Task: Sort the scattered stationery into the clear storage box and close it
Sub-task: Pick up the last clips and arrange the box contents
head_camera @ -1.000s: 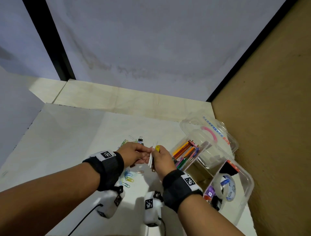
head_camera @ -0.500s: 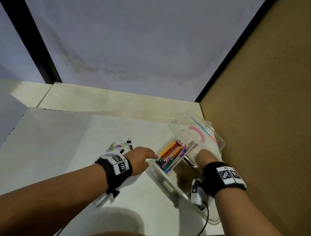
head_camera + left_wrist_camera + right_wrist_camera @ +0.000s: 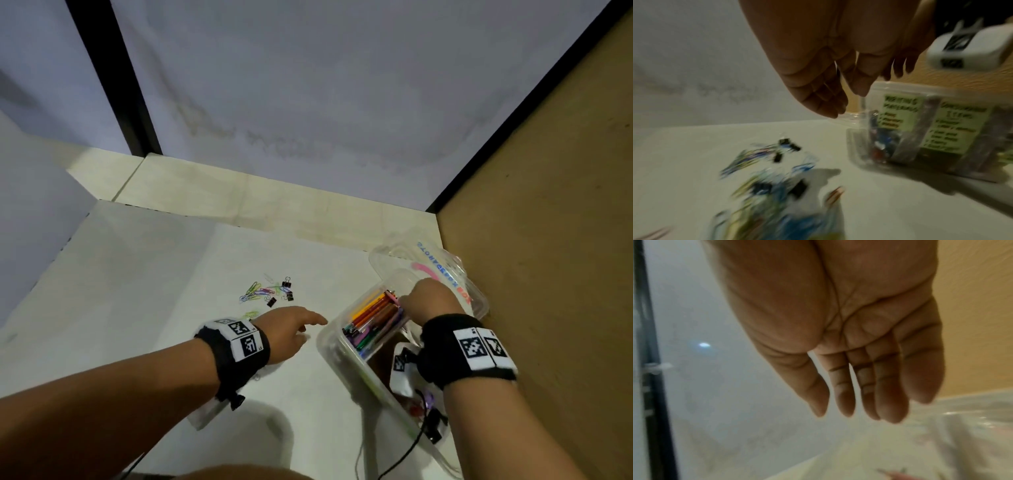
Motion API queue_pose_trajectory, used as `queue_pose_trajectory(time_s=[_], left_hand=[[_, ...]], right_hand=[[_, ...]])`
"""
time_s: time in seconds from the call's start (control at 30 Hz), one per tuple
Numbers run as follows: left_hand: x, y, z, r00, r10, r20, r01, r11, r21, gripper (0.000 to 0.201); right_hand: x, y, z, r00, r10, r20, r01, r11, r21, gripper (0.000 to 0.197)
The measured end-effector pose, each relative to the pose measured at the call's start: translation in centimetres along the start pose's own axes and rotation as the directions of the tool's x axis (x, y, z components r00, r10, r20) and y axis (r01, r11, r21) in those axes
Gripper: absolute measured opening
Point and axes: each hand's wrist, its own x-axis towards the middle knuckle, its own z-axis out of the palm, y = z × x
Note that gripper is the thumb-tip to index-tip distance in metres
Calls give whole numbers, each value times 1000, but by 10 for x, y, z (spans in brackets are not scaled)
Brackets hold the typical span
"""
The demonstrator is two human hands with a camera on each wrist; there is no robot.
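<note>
The clear plastic storage box (image 3: 334, 346) sits open at the right of the white tabletop (image 3: 144, 308), close to the brown board wall (image 3: 555, 240). Its clear lid (image 3: 455, 274), printed with pink and blue lettering, lies at its far end. One compartment holds a bundle of coloured pens and pencils (image 3: 373, 318) lying side by side. In the left wrist view, pale green labels (image 3: 900, 112) show through the box's near wall.

The right hand (image 3: 430, 299) is over the box, just beyond the far tips of the pens; from the right wrist view its fingers (image 3: 842, 386) are straight and slightly apart, holding nothing.

The left hand (image 3: 286, 330) hovers low over the table just left of the box's near corner, its forefinger reaching toward the rim. The left wrist view shows its fingers (image 3: 828, 97) relaxed and loosely extended, empty, fingertips right by the box's top edge; whether they touch it is unclear.

The loose heap of coloured paper clips (image 3: 257, 293) with small black binder clips (image 3: 286, 291) lies on the table just beyond the left hand, well apart from the box. More clips appear blurred under the left wrist.
</note>
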Motion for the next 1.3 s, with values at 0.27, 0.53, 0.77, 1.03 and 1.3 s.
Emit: queue_pose_trajectory(time_s=[0.27,0.53,0.77,1.03,1.3], left_hand=[[-14,-86,-11,928,-363,-82,365,931,22,39],[-41,-149,-2,818,-567,-93,573,818,46,66],[-49,-155,22,839,-543,-27,538,823,180,83],[-47,-148,22,868,-497,-4,485,845,226,83],[-51,-154,22,878,-467,105,433,869,238,84]], right_hand=[[-36,-103,44,905,-425,-34,405,834,375,11],[25,-163,136,884,-392,254,375,920,115,73],[41,-170,169,862,-393,322,410,912,14,89],[0,-169,187,738,-571,359,637,765,-95,68],[42,-190,164,806,-530,262,541,840,34,70]])
